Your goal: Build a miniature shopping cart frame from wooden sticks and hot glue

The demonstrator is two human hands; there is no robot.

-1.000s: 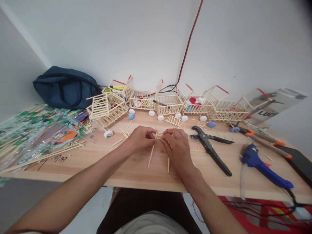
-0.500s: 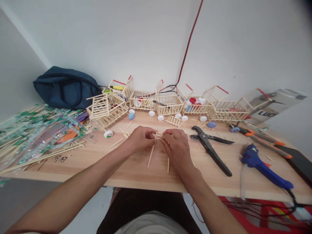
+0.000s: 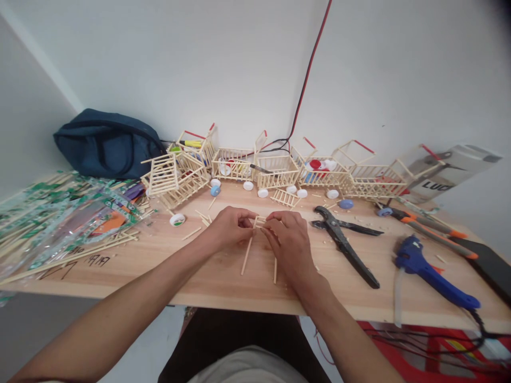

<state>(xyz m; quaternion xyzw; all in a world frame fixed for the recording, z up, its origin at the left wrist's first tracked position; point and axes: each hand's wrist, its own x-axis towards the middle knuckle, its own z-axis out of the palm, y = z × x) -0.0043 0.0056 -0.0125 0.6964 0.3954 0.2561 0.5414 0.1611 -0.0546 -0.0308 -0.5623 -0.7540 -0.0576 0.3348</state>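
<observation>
Between my hands, low over the wooden table, is a small frame of thin wooden sticks (image 3: 247, 256), with two long sticks pointing toward me and short crosspieces at the far end. My left hand (image 3: 231, 226) is closed, thumb and fingers pinching the frame's left far corner. On the other side, my right hand (image 3: 288, 236) pinches the right end of the crosspieces and covers most of the right long stick. Fingertips hide the exact joints. Loose cut sticks (image 3: 192, 233) lie left of my left hand.
Several small stick carts (image 3: 275, 173) line the wall. Pliers (image 3: 347, 247), a blue glue gun (image 3: 435, 276) and orange-handled cutters (image 3: 431, 231) lie at right. Plastic-wrapped stick bundles (image 3: 80, 213) and a dark blue bag (image 3: 112, 143) occupy the left. A white bottle cap (image 3: 178, 219) sits near the sticks.
</observation>
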